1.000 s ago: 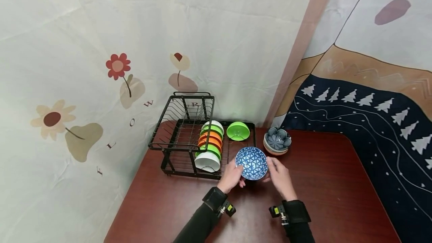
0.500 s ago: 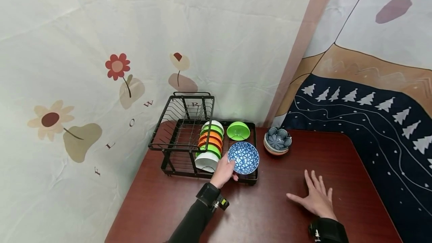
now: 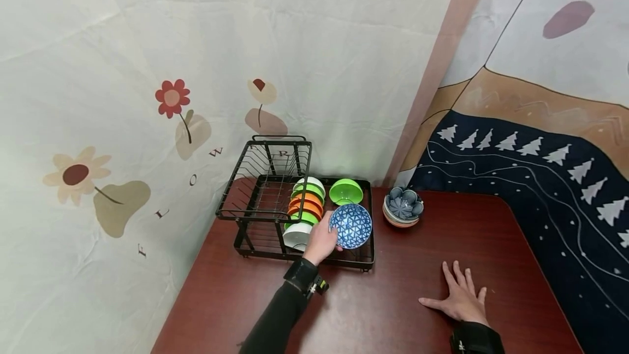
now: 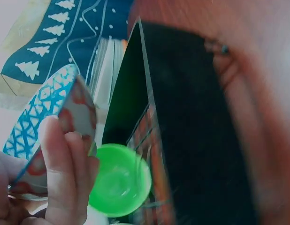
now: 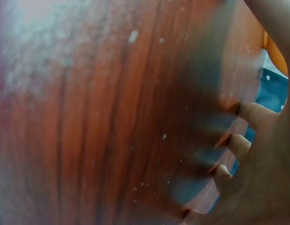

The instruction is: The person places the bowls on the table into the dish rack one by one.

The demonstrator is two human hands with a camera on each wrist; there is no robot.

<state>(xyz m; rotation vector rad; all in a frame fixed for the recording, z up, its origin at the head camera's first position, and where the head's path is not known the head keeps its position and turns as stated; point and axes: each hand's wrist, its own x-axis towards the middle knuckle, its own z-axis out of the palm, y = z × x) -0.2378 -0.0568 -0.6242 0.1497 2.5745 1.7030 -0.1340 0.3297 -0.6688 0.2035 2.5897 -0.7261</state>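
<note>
My left hand (image 3: 321, 240) grips the left rim of a blue-and-white patterned bowl (image 3: 351, 226), which is tilted over the right part of the black dish rack (image 3: 363, 264). In the left wrist view the bowl's outside (image 4: 79, 122) shows red motifs, with fingers (image 4: 60, 164) along it. Just behind it in the rack stands a green bowl (image 3: 346, 190). Left of it, a row of white, green and orange bowls (image 3: 307, 201) stands on edge. My right hand (image 3: 462, 299) rests on the table with fingers spread, holding nothing.
A stack of bowls (image 3: 403, 207), topped by a grey-blue flower-shaped one, stands on the table right of the rack. The rack's raised wire basket (image 3: 265, 179) is on its left side. Wall cloths hang behind the reddish-brown table (image 3: 491, 245).
The right hand has let go of the patterned bowl and moved right, down to the table. The left hand has carried the bowl left and slightly back, over the rack.
</note>
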